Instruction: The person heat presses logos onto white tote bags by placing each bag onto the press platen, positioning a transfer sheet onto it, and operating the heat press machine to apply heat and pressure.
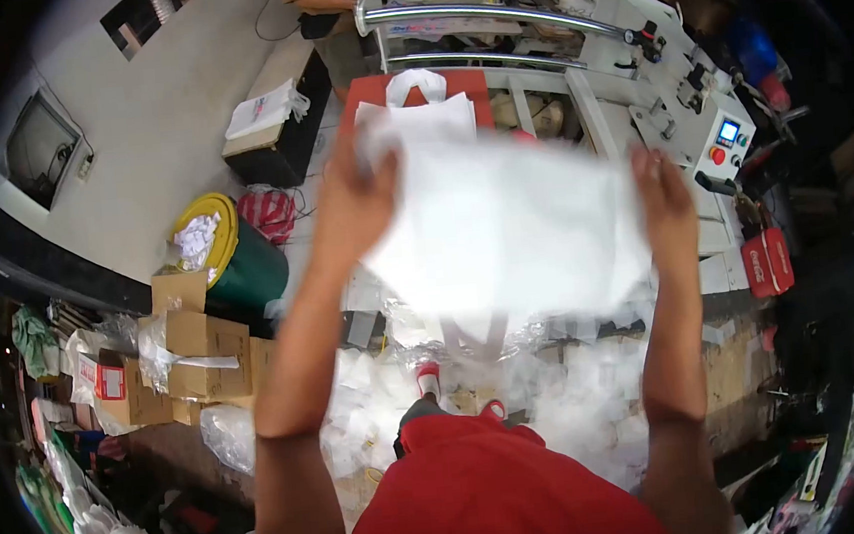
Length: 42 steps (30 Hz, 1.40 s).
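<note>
A white bag (504,226), blurred by motion, is stretched between my two hands in front of me. Pale strap handles (473,342) hang from its near edge. My left hand (360,200) is closed on the bag's left edge, its fingertips smeared by movement. At the opposite edge, my right hand (666,198) grips the bag with bent fingers. Just beyond, another white bag with a loop handle (416,85) lies on a red board (478,87), partly covered by the one I hold.
A machine with metal rollers (497,10) and a control box (725,138) stands ahead and right. Left are a green bin with a yellow rim (225,253), cardboard boxes (208,354) and a bench (281,128) with white bags. Plastic scraps (578,396) litter the floor. Another person (328,34) stands behind.
</note>
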{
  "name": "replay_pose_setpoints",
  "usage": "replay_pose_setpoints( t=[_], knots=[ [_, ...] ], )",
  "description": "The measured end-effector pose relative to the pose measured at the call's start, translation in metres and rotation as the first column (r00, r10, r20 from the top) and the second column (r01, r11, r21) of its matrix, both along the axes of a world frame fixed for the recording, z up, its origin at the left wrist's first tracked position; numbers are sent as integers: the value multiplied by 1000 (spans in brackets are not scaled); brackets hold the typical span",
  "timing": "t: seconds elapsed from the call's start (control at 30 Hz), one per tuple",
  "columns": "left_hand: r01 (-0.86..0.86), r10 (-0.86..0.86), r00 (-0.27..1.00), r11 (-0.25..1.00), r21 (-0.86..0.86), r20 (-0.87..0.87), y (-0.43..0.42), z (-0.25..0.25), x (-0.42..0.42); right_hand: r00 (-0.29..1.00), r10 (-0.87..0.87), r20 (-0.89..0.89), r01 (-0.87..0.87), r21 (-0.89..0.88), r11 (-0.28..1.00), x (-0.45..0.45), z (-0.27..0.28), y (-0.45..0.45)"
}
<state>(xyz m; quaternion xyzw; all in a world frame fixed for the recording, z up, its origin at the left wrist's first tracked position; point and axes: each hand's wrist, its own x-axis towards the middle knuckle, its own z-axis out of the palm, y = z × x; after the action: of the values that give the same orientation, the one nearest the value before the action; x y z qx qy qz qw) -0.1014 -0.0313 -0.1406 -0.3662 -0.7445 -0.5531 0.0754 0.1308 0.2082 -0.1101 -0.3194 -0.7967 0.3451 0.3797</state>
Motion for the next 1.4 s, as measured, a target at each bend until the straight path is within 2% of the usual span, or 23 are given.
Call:
replay_pose_setpoints(
  t=[0.03,0.07,0.1,0.13,0.2,0.23,0.27,0.33,0.37,0.4,0.43,0.47,0.5,0.73,0.9,1.07,1.1,1.13,1.2,1.27,1.33,1.37,1.4],
  knots=[
    [-160,163,980,986,38,-110,-3,61,3,962,97,-254,-62,141,988,-30,22,8],
    [-158,266,835,954,253,-482,-5,83,-31,908,100,-408,16,270,963,-51,58,-8],
    [-4,347,734,862,507,-584,-9,118,-35,731,294,-615,104,527,844,-74,83,-16],
    [122,279,859,703,700,-430,-17,121,-47,546,434,-716,187,610,770,-91,96,-26],
    [359,224,792,581,730,-568,-16,128,-78,544,372,-752,321,596,737,-129,92,-30],
    [90,415,657,786,612,-630,-15,112,-104,739,258,-622,287,638,715,-150,67,-12],
    [-237,531,458,846,477,-713,-12,76,-137,757,328,-564,159,647,745,-184,31,0],
    [-433,297,774,893,-126,-559,6,-45,-185,916,187,-355,10,487,873,-235,-83,15],
    [-455,251,819,831,-319,-516,14,-117,-192,990,125,72,-139,239,961,-244,-161,32],
    [-251,198,968,768,-590,-154,15,-164,-184,927,138,348,-201,152,968,-238,-214,26],
    [-176,170,982,702,-690,-77,10,-218,-185,863,160,479,-214,61,975,-229,-252,17],
    [-119,121,991,695,-709,-48,1,-255,-181,860,142,490,-171,16,985,-217,-276,7],
    [-204,164,979,781,-591,-122,-3,-251,-163,950,142,280,-184,130,974,-210,-298,1],
    [-295,223,952,850,-435,-211,-7,-263,-164,938,12,346,-117,285,951,-207,-280,-13],
    [-236,261,965,844,-482,-15,-6,-252,-164,951,-10,308,-105,357,928,-215,-283,-10],
    [-313,286,950,877,-365,-126,-13,-289,-177,986,58,157,-88,190,978,-200,-279,-3],
    [-301,305,951,857,-418,-58,-27,-302,-182,997,54,50,-57,57,997,-182,-273,0],
    [-300,398,890,879,-369,223,-45,-308,-181,999,5,47,-2,-75,997,-158,-269,6],
    [-488,507,858,854,-178,82,-58,-283,-155,985,-169,44,173,-111,979,-97,-326,34],
    [-661,716,692,679,-319,90,-84,-284,-120,924,-314,219,317,25,948,-27,-410,75],
    [-682,729,676,559,-471,-113,-173,-367,-102,824,-340,454,371,21,928,32,-475,127],
    [-684,723,684,594,-424,-91,-199,-398,-81,763,-312,566,361,28,932,56,-508,156],
    [-614,772,634,479,-627,-32,-205,-398,-49,692,-279,665,347,32,937,71,-536,184]
  ],
)
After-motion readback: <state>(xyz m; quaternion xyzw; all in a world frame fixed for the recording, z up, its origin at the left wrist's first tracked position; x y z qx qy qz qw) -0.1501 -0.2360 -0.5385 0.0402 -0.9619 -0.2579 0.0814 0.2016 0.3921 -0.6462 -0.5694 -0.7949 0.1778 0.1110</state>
